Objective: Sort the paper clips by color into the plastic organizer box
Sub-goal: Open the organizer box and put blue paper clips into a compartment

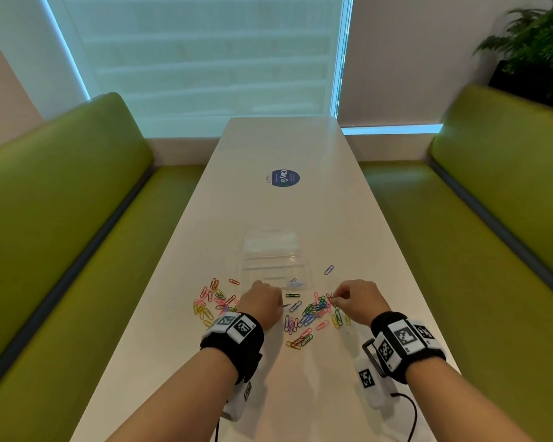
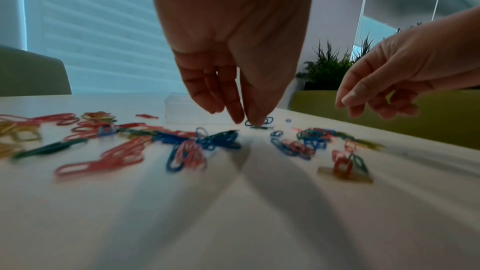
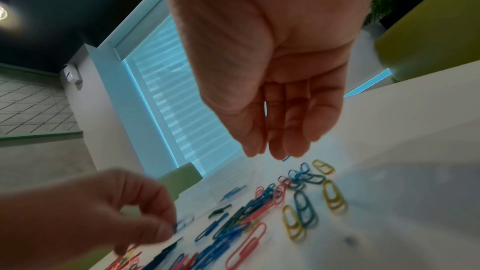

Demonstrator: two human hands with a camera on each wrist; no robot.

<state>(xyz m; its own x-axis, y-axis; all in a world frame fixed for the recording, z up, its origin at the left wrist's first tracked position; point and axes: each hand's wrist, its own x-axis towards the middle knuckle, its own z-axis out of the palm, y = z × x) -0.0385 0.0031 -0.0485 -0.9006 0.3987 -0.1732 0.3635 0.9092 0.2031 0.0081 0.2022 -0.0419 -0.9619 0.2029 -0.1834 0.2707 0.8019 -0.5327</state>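
Colored paper clips lie scattered on the white table (image 1: 268, 148), one pile (image 1: 213, 301) at the left and another pile (image 1: 316, 311) in the middle. The clear organizer box (image 1: 268, 250) sits just beyond them, with a few blue clips (image 1: 296, 284) in its near right compartment. My left hand (image 2: 249, 120) reaches down in front of the box, its thumb and forefinger pinching a blue clip (image 2: 258, 123) at table level. My right hand (image 3: 270, 151) hovers over the middle pile, fingertips pointing down and close together, with nothing seen held.
One blue clip (image 1: 329, 270) lies alone to the right of the box. A round blue sticker (image 1: 284, 178) is farther up the table. Green benches (image 1: 77, 234) run along both sides, and a plant (image 1: 537, 43) stands at the back right.
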